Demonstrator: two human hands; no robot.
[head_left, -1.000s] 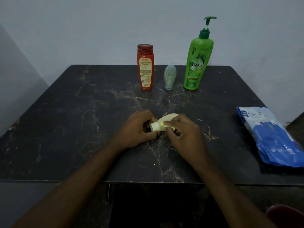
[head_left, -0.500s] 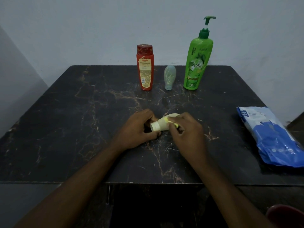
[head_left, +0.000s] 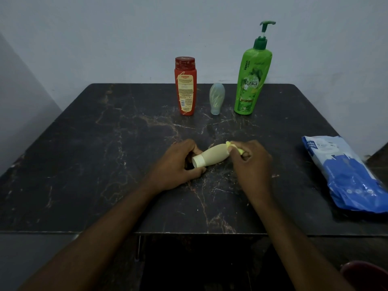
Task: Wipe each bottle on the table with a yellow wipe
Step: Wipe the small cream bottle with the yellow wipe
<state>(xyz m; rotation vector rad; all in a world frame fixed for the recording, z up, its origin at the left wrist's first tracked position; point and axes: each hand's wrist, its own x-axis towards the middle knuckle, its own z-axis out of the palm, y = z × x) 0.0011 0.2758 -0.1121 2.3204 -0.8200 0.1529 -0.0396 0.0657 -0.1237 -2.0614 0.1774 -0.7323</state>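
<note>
A small cream bottle (head_left: 212,155) with a white cap lies tilted just above the middle of the dark marble table (head_left: 105,143). My left hand (head_left: 176,164) grips its cap end. My right hand (head_left: 249,162) pinches a crumpled yellow wipe (head_left: 235,146) against the bottle's far end. At the back stand a red bottle (head_left: 185,86), a small pale blue-green bottle (head_left: 216,98) on its cap, and a tall green pump bottle (head_left: 253,76).
A blue and white wipes pack (head_left: 344,175) lies at the table's right edge. A grey wall runs right behind the bottles. A dark red object (head_left: 365,276) shows at the bottom right, below the table.
My right hand has slid the yellow wipe along the cream bottle from near the cap to its far end, baring the body. The left hand has kept its hold.
</note>
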